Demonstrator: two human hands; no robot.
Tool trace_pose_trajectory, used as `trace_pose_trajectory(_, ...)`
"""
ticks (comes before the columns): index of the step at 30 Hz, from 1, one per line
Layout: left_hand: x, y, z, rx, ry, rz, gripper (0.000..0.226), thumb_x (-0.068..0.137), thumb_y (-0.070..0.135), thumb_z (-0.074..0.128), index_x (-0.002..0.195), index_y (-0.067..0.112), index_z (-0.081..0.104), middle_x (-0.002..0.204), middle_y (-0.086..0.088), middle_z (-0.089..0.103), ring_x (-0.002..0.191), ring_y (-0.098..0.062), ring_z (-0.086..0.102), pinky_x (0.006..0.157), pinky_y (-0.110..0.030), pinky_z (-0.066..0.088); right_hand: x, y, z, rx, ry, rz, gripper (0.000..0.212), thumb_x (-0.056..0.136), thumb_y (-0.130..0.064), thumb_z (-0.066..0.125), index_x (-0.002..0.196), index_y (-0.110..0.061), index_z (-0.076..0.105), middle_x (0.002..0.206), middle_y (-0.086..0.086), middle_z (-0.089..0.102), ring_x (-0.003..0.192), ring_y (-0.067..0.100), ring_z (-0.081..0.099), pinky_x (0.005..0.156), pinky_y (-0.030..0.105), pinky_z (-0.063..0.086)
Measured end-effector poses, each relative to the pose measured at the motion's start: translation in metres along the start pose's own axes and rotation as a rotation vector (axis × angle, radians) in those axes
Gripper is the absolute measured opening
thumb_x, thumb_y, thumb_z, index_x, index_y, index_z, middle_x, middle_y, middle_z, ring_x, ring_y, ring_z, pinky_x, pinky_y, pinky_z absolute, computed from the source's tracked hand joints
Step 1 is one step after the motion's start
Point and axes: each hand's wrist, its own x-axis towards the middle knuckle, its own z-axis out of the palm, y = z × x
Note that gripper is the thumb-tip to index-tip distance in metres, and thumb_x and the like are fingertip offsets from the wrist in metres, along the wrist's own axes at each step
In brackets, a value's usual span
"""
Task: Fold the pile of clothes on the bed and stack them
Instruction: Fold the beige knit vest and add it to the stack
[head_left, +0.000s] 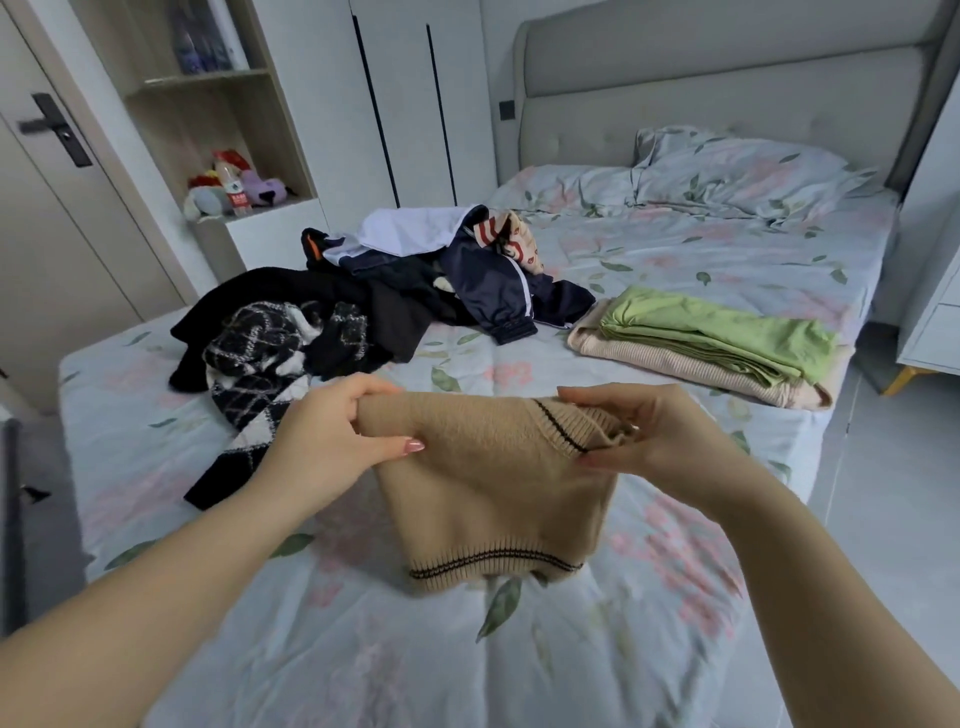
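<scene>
Hands grip tan knit sweater with dark stripe trim (493, 483) — left hand (332, 436), right hand (649, 441) pinching its top edge, hem touching floral-sheeted bed (363, 649).

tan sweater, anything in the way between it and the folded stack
Nothing visible. The left hand and right hand hold the tan sweater; only bare sheet lies between it and the folded stack. The unfolded pile sits left.
</scene>
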Motion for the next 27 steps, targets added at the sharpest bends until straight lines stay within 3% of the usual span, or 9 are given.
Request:
trace_pose_trajectory(2, -0.002, -0.007, -0.003, 0.109, -0.024, -0.007, 0.051, 0.057, 0.030, 0.094, 0.099, 0.040, 0.066, 0.090, 0.014, 0.073, 0.084, -0.008, 0.069, 0.081, -0.037, 0.057, 0.005, 0.001, 0.007, -0.065, -0.005, 0.020, 0.062, 0.065, 0.001, 0.086, 0.114, -0.035, 0.071, 0.107, -0.017, 0.073, 0.105, 0.002, 0.065, 0.098, 0.027, 0.050)
trace_pose_trajectory(5, -0.008, -0.021, -0.005, 0.135, -0.086, 0.004, 0.061, 0.055, 0.032, 0.094, 0.104, 0.047, 0.060, 0.099, 0.022, 0.067, 0.086, -0.004, 0.065, 0.076, -0.022, 0.055, 0.008, 0.003, 0.013, -0.118, -0.044, 0.016, 0.068, 0.065, -0.001, 0.088, 0.118, -0.038, 0.067, 0.085, -0.026, 0.065, 0.086, 0.005, 0.062, 0.083, 0.018, 0.051)
trace_pose_trajectory(7, -0.013, -0.030, -0.004, 0.088, -0.112, 0.004, 0.072, 0.055, 0.029, 0.095, 0.111, 0.052, 0.055, 0.108, 0.022, 0.063, 0.094, -0.003, 0.064, 0.079, -0.019, 0.053, 0.009, 0.005, 0.013, -0.100, -0.062, -0.012, 0.079, 0.065, -0.003, 0.088, 0.127, -0.043, 0.060, 0.076, -0.019, 0.055, 0.080, 0.007, 0.056, 0.075, 0.016, 0.048)
trace_pose_trajectory(10, -0.017, -0.039, -0.003, -0.025, -0.106, -0.034, 0.081, 0.056, 0.027, 0.095, 0.119, 0.053, 0.051, 0.115, 0.020, 0.062, 0.103, 0.003, 0.062, 0.083, -0.018, 0.052, 0.010, 0.007, 0.009, -0.102, -0.072, -0.035, 0.084, 0.066, -0.005, 0.088, 0.131, -0.047, 0.056, 0.085, 0.000, 0.056, 0.085, 0.020, 0.057, 0.076, 0.017, 0.048)
trace_pose_trajectory(15, -0.017, -0.047, 0.004, 0.021, -0.018, 0.003, 0.048, 0.065, 0.025, 0.090, 0.103, 0.037, 0.064, 0.105, 0.013, 0.062, 0.100, -0.002, 0.058, 0.079, -0.010, 0.047, 0.010, 0.004, 0.014, -0.053, -0.141, -0.008, 0.060, 0.068, -0.001, 0.086, 0.117, -0.032, 0.069, 0.113, -0.017, 0.070, 0.108, 0.001, 0.064, 0.094, 0.018, 0.049)
trace_pose_trajectory(18, -0.018, -0.051, 0.006, 0.020, -0.053, 0.007, 0.039, 0.074, 0.024, 0.083, 0.108, 0.026, 0.063, 0.118, 0.010, 0.057, 0.115, -0.005, 0.052, 0.100, -0.022, 0.039, 0.010, 0.004, 0.014, -0.026, -0.145, 0.005, 0.055, 0.072, -0.004, 0.085, 0.119, -0.028, 0.069, 0.115, -0.020, 0.069, 0.110, -0.002, 0.063, 0.093, 0.015, 0.048)
trace_pose_trajectory(20, -0.021, -0.049, 0.006, -0.114, -0.134, -0.007, 0.036, 0.078, 0.031, 0.076, 0.110, 0.029, 0.060, 0.112, 0.020, 0.063, 0.109, 0.002, 0.056, 0.096, -0.016, 0.041, 0.011, 0.004, 0.013, 0.008, -0.156, 0.004, 0.054, 0.075, -0.007, 0.083, 0.122, -0.027, 0.068, 0.118, -0.018, 0.069, 0.112, 0.000, 0.062, 0.094, 0.016, 0.049)
trace_pose_trajectory(23, -0.026, -0.043, 0.004, -0.184, -0.176, -0.011, 0.023, 0.084, 0.055, 0.067, 0.099, 0.043, 0.055, 0.094, 0.019, 0.065, 0.093, -0.001, 0.061, 0.082, -0.019, 0.048, 0.009, 0.003, 0.010, 0.160, -0.148, 0.026, 0.040, 0.076, -0.006, 0.080, 0.113, -0.020, 0.073, 0.111, -0.002, 0.074, 0.107, 0.013, 0.068, 0.092, 0.026, 0.054)
trace_pose_trajectory(27, -0.030, -0.028, 0.001, -0.383, -0.193, 0.001, 0.022, 0.087, 0.048, 0.061, 0.109, 0.043, 0.059, 0.112, 0.015, 0.068, 0.109, -0.002, 0.063, 0.086, -0.019, 0.049, 0.009, 0.007, 0.007, 0.324, -0.121, 0.010, 0.025, 0.071, -0.014, 0.078, 0.095, -0.009, 0.072, 0.091, 0.008, 0.071, 0.090, 0.023, 0.068, 0.081, 0.031, 0.051)
